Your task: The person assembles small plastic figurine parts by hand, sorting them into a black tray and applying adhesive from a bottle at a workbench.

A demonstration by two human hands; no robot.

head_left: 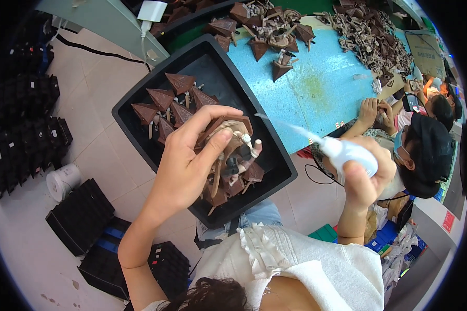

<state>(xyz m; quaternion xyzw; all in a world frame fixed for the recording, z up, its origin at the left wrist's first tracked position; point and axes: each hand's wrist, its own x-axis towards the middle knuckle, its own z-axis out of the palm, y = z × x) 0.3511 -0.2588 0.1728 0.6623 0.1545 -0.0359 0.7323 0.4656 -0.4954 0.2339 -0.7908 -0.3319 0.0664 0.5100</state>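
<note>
My left hand (179, 168) is closed around a brown and beige figurine (239, 150), holding it above a black tray (283, 155). Thumb and fingers press on its angular brown part, from which a small figure with pale limbs sticks out. In my right hand (368, 181) is a white squeeze bottle (350, 154) with a long, thin clear nozzle. The nozzle points left toward the figurine, its tip apart from it. Several more pieces with pointed brown tops (181, 114) lie in the tray, some partly hidden by my left hand.
A blue-topped table (275, 106) holds brown figurines (280, 39) and a heap of small brown parts (373, 39). Across it, a person in a dark cap (425, 150) works with both hands (376, 111). Black crates (80, 215) and a white bucket (63, 181) stand left.
</note>
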